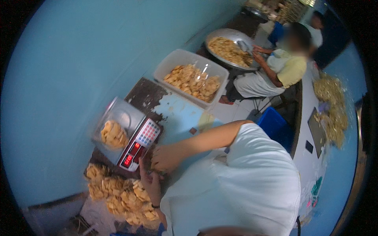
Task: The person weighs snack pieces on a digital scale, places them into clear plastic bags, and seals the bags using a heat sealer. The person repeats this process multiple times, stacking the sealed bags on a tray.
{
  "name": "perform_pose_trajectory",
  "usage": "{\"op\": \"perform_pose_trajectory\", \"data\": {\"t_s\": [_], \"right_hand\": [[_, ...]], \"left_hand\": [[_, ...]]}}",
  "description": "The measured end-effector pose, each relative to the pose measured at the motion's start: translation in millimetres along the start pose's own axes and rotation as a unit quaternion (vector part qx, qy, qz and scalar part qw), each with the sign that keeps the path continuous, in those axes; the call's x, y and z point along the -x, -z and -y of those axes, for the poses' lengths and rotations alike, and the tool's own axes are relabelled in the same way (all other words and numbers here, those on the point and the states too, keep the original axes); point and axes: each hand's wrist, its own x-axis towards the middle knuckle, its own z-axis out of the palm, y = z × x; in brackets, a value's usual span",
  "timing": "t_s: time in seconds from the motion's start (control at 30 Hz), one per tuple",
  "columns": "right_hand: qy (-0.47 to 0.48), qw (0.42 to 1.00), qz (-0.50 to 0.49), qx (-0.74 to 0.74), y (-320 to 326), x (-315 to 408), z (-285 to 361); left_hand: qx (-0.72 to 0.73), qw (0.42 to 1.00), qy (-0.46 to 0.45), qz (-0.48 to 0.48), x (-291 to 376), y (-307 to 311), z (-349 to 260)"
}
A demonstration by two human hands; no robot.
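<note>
A digital scale (127, 135) with a metal pan and lit red digits stands against the blue wall, a clear plastic bag of flat yellow chips (114, 134) lying on its pan. Just beside the display, my right hand (166, 157) reaches down, its fingers bent over something dark and blurred. My left hand (151, 180), with a dark band at the wrist, is close below it, thumb and forefinger spread near the same spot. What lies between the hands is not clear. Several filled bags of chips (121, 197) are heaped beside my left hand.
A translucent plastic tub (217, 103) of bagged chips stands beyond the worn blue tabletop (177, 109). A seated co-worker (283, 67) has both hands at a large metal basin (217, 34) of chips; another person (316, 32) is behind. A blue bin (274, 126) and a white table (304, 126) are at right.
</note>
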Motion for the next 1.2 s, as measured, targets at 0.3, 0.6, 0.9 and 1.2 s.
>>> {"op": "perform_pose_trajectory", "data": {"t_s": [0.3,0.6,0.9,1.2], "right_hand": [[-0.070,0.971,-0.220,0.068,89.3,56.7,-58.5],[-0.206,0.946,-0.147,0.202,146.5,12.8,-168.1],[-0.212,0.952,-0.138,0.172,123.5,-67.5,-302.3],[-0.225,0.938,-0.265,0.011,36.8,78.7,-279.6]], "left_hand": [[0.016,0.997,-0.056,-0.041,0.4,-14.3,-0.2],[-0.205,0.978,-0.027,0.028,14.0,-17.1,20.0],[-0.243,0.969,-0.009,-0.042,3.2,-33.1,35.7],[-0.268,0.961,0.060,-0.001,-34.8,-54.9,38.9]]}}
